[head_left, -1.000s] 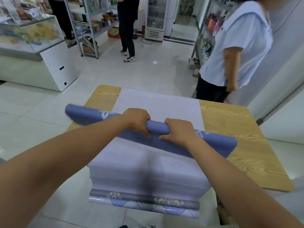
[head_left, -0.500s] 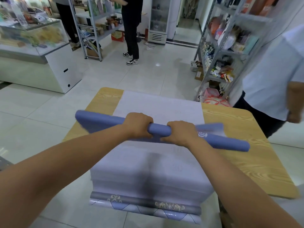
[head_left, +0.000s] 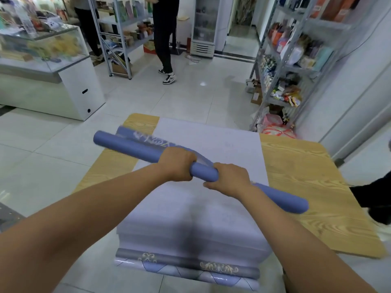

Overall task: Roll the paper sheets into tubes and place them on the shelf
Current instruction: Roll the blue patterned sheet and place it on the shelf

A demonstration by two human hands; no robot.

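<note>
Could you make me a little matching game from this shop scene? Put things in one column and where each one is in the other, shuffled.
1. paper tube
2. stack of sheets
3. glass counter
4. fridge

a. on the left side of the room
b. lying on the wooden table
c. gripped by the left hand and right hand
d. at the back, beside the doorway

Pairs: 1-c, 2-b, 3-a, 4-d

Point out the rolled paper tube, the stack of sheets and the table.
paper tube (head_left: 204, 171), head view, its bare middle stretch.
stack of sheets (head_left: 211, 140), head view, top sheet's far part.
table (head_left: 306, 166), head view, bare wood right of stack.
</note>
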